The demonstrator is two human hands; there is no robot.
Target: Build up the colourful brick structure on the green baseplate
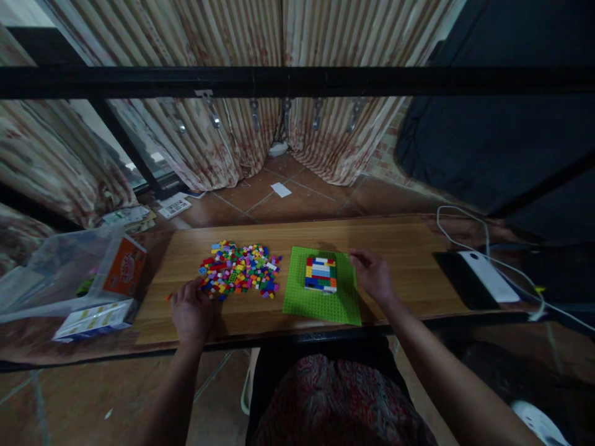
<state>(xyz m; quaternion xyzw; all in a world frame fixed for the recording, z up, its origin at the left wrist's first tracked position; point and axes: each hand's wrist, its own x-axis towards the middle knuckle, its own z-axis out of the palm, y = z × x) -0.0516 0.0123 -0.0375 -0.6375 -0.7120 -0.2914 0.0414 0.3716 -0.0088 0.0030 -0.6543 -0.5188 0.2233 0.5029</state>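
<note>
A loose pile of small toy bricks in many colours lies on the wooden tabletop. My left hand rests at the pile's near left edge, its fingers somewhat bent and apart among the outer bricks. To the right of the pile is a green baseplate. A rectangular block of built-up bricks, with red, yellow, white, blue and green on top, stands near its middle. Over the plate's right edge hovers my right hand, fingers drawn together in a pinch; anything between the fingertips is too small to make out.
At the left are a clear plastic bin with an orange label and a white-and-blue box. A white device and a cable lie at the right end. A dark metal bar crosses beyond the table.
</note>
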